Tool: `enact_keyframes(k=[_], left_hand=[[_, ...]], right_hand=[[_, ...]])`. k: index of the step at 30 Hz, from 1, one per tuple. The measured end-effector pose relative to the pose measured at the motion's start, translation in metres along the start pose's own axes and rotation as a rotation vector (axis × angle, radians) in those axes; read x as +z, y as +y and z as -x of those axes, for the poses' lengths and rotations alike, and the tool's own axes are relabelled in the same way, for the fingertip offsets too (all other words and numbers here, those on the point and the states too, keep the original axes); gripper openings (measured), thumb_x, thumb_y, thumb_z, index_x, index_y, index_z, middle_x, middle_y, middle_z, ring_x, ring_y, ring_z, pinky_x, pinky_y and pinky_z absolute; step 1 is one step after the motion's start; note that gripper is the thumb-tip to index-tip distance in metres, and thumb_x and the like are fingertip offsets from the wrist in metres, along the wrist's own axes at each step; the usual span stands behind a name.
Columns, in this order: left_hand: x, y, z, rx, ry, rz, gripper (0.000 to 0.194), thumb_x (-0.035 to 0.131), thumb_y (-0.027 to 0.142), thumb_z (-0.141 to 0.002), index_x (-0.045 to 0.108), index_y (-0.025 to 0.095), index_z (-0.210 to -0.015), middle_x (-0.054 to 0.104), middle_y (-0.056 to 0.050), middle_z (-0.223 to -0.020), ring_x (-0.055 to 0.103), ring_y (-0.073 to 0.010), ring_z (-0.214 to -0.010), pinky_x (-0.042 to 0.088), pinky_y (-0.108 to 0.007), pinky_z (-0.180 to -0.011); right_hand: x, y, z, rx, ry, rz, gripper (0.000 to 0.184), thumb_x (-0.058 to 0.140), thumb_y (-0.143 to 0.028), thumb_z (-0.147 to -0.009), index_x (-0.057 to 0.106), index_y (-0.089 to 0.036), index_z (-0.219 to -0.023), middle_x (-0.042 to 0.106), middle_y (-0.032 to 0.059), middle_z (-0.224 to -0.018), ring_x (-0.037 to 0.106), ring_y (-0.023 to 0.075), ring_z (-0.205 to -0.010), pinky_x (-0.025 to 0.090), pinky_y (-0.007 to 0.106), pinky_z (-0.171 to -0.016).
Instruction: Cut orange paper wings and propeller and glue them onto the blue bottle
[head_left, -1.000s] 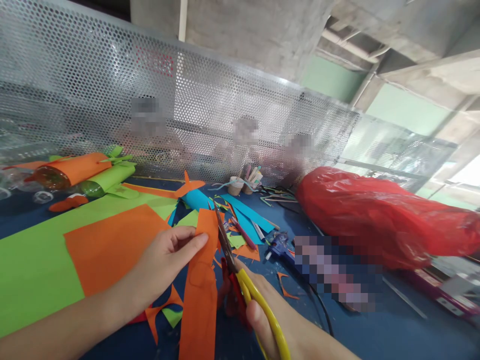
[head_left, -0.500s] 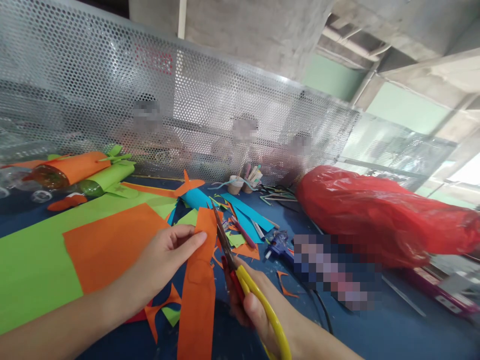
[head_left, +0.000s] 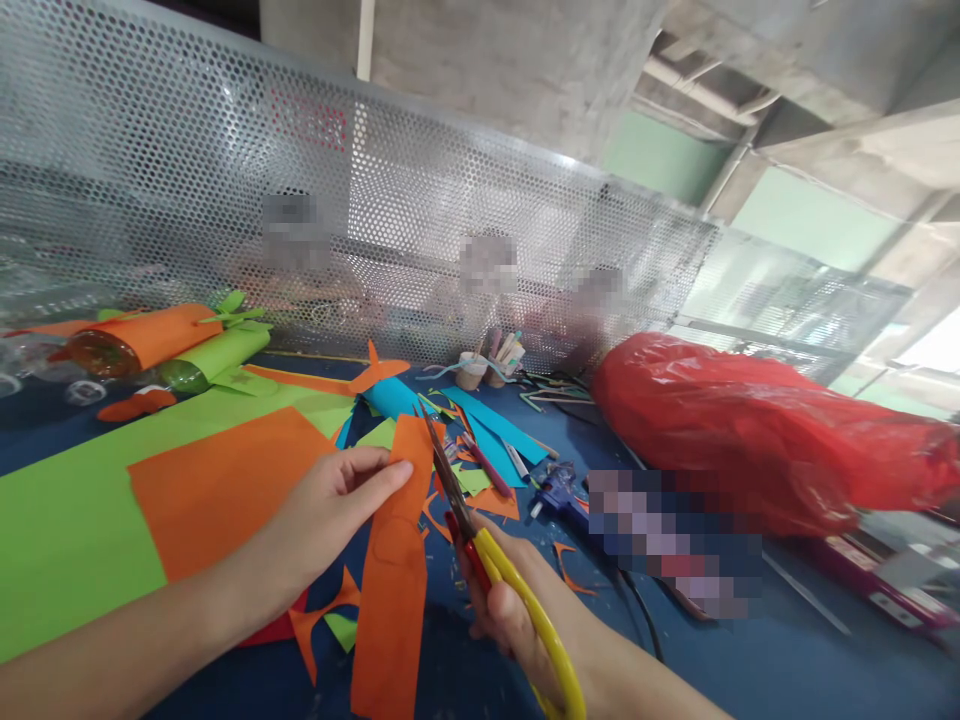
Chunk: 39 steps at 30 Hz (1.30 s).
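Observation:
Pinched between the thumb and fingers of my left hand (head_left: 349, 505) is a long orange paper strip (head_left: 390, 580), hanging towards me with a faint drawn outline on it. My right hand (head_left: 517, 600) is wrapped round the handles of a pair of scissors (head_left: 529, 610), yellow and red, with dark blades pointing up and away. The blades lie at the right edge of the strip near its top; whether they bite into it I cannot tell. Under my left forearm an orange paper sheet (head_left: 225, 490) rests on a larger green sheet (head_left: 67, 520).
A blue glue gun (head_left: 559, 495) with a black cord lies right of the scissors. Paper scraps (head_left: 472, 480) and a blue strip (head_left: 502, 430) sit beyond. Paper-wrapped bottles (head_left: 169, 335) stand left, cups of pens (head_left: 499, 365) at the back, a red plastic bag (head_left: 735, 430) right.
The lower end of the orange strip has swung slightly left. Both hands and the scissors stay almost in the same place.

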<state>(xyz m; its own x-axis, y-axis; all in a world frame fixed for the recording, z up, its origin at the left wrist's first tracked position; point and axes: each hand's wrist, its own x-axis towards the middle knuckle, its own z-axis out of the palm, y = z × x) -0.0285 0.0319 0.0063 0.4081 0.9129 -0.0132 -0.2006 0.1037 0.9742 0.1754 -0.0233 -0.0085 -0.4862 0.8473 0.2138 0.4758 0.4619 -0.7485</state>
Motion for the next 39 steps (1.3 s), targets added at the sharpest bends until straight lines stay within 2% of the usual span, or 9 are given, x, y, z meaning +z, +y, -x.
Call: enact_keyframes(k=[4, 12, 23, 30, 34, 37, 39], left_hand=[[-0.001, 0.0, -0.002, -0.001, 0.035, -0.001, 0.016, 0.07, 0.038, -0.076, 0.071, 0.022, -0.075, 0.071, 0.002, -0.064, 0.064, -0.0157, -0.063, 0.049, -0.026, -0.061], [0.0, 0.008, 0.0, -0.021, 0.083, -0.083, 0.02, 0.065, 0.04, -0.079, 0.066, 0.022, -0.07, 0.066, 0.004, -0.053, 0.053, -0.0095, -0.043, 0.039, -0.017, -0.041], [-0.001, 0.01, 0.0, -0.038, 0.097, -0.153, 0.024, 0.063, 0.044, -0.079, 0.065, 0.021, -0.074, 0.066, 0.003, -0.052, 0.052, -0.0095, -0.041, 0.037, -0.017, -0.039], [-0.009, 0.01, -0.003, 0.021, 0.092, -0.249, 0.025, 0.062, 0.046, -0.081, 0.067, 0.021, -0.079, 0.068, 0.001, -0.057, 0.055, -0.0118, -0.046, 0.039, -0.02, -0.045], [-0.016, 0.011, -0.009, 0.098, 0.089, -0.33, 0.024, 0.063, 0.045, -0.081, 0.069, 0.021, -0.08, 0.068, 0.0, -0.061, 0.061, -0.0158, -0.055, 0.042, -0.024, -0.051], [-0.021, 0.01, -0.014, 0.172, 0.104, -0.368, 0.025, 0.064, 0.044, -0.08, 0.068, 0.021, -0.09, 0.07, -0.002, -0.076, 0.066, -0.02, -0.069, 0.048, -0.029, -0.063], [-0.023, 0.009, -0.016, 0.283, 0.187, -0.456, 0.027, 0.064, 0.042, -0.08, 0.064, 0.021, -0.097, 0.068, -0.003, -0.085, 0.064, -0.0212, -0.079, 0.049, -0.032, -0.073]], right_hand=[[-0.001, -0.001, 0.001, 0.017, 0.003, -0.003, 0.061, 0.02, -0.078, -0.086, 0.039, -0.02, -0.082, 0.038, -0.0033, -0.065, 0.029, 0.0108, -0.054, 0.031, 0.024, -0.048], [0.0, -0.002, 0.003, 0.017, -0.004, -0.008, 0.06, 0.02, -0.077, -0.086, 0.038, -0.02, -0.081, 0.037, -0.0034, -0.065, 0.028, 0.0108, -0.055, 0.029, 0.023, -0.047], [0.0, 0.003, 0.003, 0.057, 0.011, -0.045, 0.063, 0.024, -0.08, -0.084, 0.04, -0.02, -0.079, 0.039, -0.0042, -0.061, 0.034, 0.0096, -0.052, 0.03, 0.022, -0.046], [-0.004, -0.001, 0.003, 0.075, -0.008, -0.07, 0.062, 0.025, -0.08, -0.083, 0.039, -0.02, -0.079, 0.041, -0.0048, -0.058, 0.037, 0.0087, -0.048, 0.029, 0.021, -0.042], [-0.012, -0.009, 0.001, 0.09, 0.053, -0.026, 0.062, 0.029, -0.079, -0.083, 0.043, -0.019, -0.078, 0.042, -0.003, -0.063, 0.036, 0.0092, -0.051, 0.03, 0.021, -0.043], [-0.019, -0.01, -0.001, 0.068, 0.034, 0.0, 0.061, 0.033, -0.079, -0.082, 0.045, -0.019, -0.076, 0.044, -0.0015, -0.067, 0.037, 0.0097, -0.053, 0.033, 0.022, -0.044], [-0.022, -0.007, -0.001, 0.063, 0.014, -0.017, 0.062, 0.033, -0.079, -0.082, 0.045, -0.019, -0.076, 0.044, -0.0018, -0.066, 0.037, 0.0093, -0.052, 0.033, 0.021, -0.043]])
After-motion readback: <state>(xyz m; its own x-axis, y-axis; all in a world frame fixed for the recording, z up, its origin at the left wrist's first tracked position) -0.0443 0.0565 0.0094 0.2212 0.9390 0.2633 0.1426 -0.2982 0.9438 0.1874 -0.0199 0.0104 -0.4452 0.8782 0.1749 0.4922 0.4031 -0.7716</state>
